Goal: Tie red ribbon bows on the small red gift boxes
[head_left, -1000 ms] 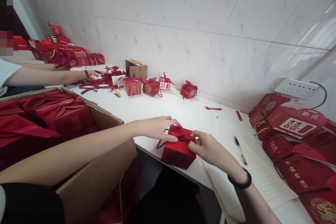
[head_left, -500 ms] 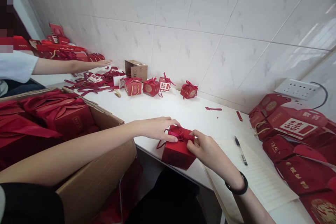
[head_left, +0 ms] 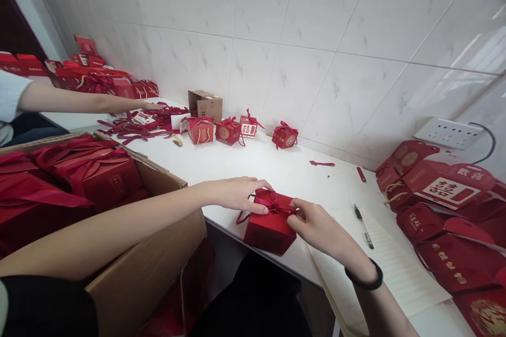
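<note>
- The left hand (head_left: 239,195) is bent and partway open. Its thumb and pointer finger are at the bow (head_left: 272,202), but I can't tell if they grip it.
- The right hand (head_left: 314,225) has its thumb and pointer finger pinched together on a ribbon end (head_left: 291,211).
- The red box (head_left: 271,237) is at 4 o'clock from the left hand and 9 o'clock from the right hand. It sits at the near edge of the white table (head_left: 253,160), with the bow on top.
- From the red box, a pen (head_left: 364,231) lies at 3 o'clock, on some paper (head_left: 403,274).
- Past the pen is a heap of red boxes (head_left: 438,234).
- At 9 o'clock stands a big cardboard box (head_left: 158,258) with red boxes in it.
- At 12 o'clock, near the wall (head_left: 316,21), is a small box (head_left: 285,137) with a bow.
- Three more small boxes (head_left: 228,132) stand around 11 o'clock.
- At 10 o'clock, another person's hand (head_left: 153,106) is at a pile of ribbons (head_left: 142,127).
</note>
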